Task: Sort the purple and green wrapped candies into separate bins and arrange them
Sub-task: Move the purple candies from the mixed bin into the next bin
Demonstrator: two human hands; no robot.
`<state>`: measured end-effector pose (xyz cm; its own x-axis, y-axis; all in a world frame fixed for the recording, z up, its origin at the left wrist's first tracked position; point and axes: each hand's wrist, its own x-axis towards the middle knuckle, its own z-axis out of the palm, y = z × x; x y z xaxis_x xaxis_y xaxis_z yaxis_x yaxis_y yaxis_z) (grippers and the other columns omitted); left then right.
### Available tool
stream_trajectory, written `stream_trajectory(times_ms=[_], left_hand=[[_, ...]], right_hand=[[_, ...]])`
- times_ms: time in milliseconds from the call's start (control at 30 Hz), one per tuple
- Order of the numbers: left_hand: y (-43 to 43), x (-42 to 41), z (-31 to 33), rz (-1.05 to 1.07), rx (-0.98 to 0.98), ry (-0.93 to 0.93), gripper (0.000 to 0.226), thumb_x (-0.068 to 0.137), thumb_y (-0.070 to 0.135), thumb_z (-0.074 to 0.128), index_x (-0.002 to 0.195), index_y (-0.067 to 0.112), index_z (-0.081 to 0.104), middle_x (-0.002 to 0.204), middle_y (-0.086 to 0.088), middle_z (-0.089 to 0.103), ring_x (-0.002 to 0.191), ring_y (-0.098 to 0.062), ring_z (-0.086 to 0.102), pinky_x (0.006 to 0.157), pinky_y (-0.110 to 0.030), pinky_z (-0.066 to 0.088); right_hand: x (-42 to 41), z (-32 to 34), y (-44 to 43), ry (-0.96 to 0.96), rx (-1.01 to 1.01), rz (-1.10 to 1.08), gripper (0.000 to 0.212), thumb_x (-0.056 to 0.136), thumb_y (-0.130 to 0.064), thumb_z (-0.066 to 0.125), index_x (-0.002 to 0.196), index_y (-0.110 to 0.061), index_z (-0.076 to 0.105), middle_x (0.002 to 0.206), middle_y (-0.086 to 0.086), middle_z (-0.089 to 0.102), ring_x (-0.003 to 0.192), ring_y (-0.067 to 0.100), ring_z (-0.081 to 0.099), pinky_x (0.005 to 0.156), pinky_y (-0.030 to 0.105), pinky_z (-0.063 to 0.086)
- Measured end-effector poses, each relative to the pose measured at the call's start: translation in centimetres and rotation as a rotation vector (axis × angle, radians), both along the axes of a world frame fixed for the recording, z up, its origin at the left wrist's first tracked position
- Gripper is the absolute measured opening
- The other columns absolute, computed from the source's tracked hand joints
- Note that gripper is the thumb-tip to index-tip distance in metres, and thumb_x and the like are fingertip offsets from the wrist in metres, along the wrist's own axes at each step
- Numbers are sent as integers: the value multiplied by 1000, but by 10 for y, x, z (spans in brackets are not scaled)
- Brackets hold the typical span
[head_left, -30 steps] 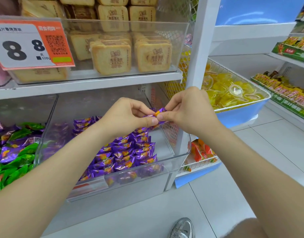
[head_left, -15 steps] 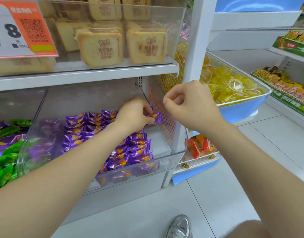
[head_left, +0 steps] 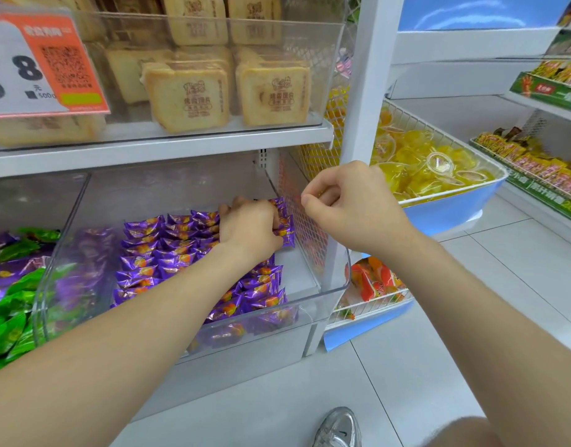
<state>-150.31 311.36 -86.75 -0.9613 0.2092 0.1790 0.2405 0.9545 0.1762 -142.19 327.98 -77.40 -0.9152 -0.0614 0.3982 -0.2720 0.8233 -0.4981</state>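
Observation:
A clear plastic bin (head_left: 338, 285) on the lower shelf holds rows of purple wrapped candies (head_left: 155, 250). My left hand (head_left: 248, 230) reaches deep into this bin and pinches a purple candy (head_left: 287, 232) at the back right end of the rows. My right hand (head_left: 351, 204) hovers just outside the bin's right wall with its fingers curled and nothing in them. To the left, a second clear bin (head_left: 68, 204) holds a loose mix of green candies (head_left: 10, 317) and purple ones.
The shelf above carries a clear box of square biscuits (head_left: 187, 95) and an orange price tag (head_left: 42, 66). A white post (head_left: 364, 91) stands right of the bin. Beyond it sit a wire basket of yellow jelly cups (head_left: 429, 162) and orange packets (head_left: 374, 279). My shoe (head_left: 338, 427) is below.
Both hands held one purple candy together above the bin. My right hand let go and stayed outside, while my left hand carried the candy down into the back right of the bin.

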Motion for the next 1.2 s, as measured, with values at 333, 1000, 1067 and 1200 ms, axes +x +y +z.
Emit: stream_trajectory(times_ms=[333,1000,1067,1200], left_hand=[[-46,44,50,-118,299,50,10,87,38,67,80,32,71,74,11,69,78,-20,67,73,-37,55],[-348,133,80,205,-71,-370,36,85,68,69,114,48,59,112,10,47,113,-23,47,104,-46,44],[-362,131,79,141,-34,-469,43,83,75,67,115,46,62,110,11,47,117,-22,53,106,-40,44],[-375,129,83,81,-10,-486,64,74,79,74,125,43,62,121,8,50,119,-16,51,105,-36,46]], right_hand=[[11,15,-36,-85,158,227,13,89,-27,67,88,-27,80,68,-8,73,68,8,70,76,33,58],[32,16,-269,-3,428,746,24,95,-23,60,114,-26,75,102,-3,68,96,21,66,87,44,55],[24,9,-285,-9,465,739,27,93,-21,60,117,-21,73,106,1,68,101,25,65,89,45,54],[21,-9,-316,3,696,698,40,90,-38,59,124,-17,59,111,7,67,106,32,64,89,46,53]])
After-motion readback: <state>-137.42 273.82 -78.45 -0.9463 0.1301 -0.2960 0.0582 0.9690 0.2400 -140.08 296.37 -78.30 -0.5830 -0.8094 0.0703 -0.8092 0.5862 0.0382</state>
